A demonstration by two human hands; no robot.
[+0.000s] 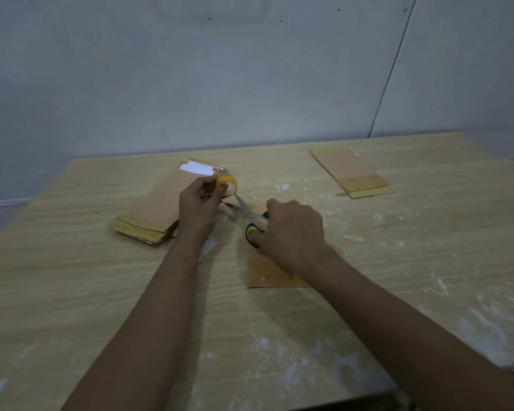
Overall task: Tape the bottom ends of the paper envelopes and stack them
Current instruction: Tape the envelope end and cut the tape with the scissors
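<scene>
Gripping a small yellow tape roll (230, 185) between thumb and curled fingers, the left hand (199, 203) is raised just above the centre of the frame, its back toward the camera and its wrist bent slightly so the roll sits at the fingertips. Its forearm runs down to the lower left edge of the frame. The right hand (291, 229) has its grip clenched round the black and green handles of a pair of scissors (251, 221), knuckles up, with the blades pointing up and left toward the tape roll; the blade tips lie just beside the roll, and blur hides whether they touch tape. The right forearm stretches down to the lower right corner.

Under the right hand and wrist lies a single brown paper envelope (264, 274), flat on the tabletop (398, 277), with its near edge showing below the wrist at the middle of the frame. Just left of the left hand, partly behind it, sits a stack of brown envelopes (155, 209), loosely fanned, with white strips at the far end and yellowish bands at the near end. Toward the upper right of the tabletop, well apart from both hands, lie a few more envelopes (350, 173) stacked flat, their near ends also yellowish.

The tabletop is pale wood grain, marked with white smears and flecks, mostly on its right and near parts. Behind it stands a grey wall (190, 84) with a thin dark seam at the right.
</scene>
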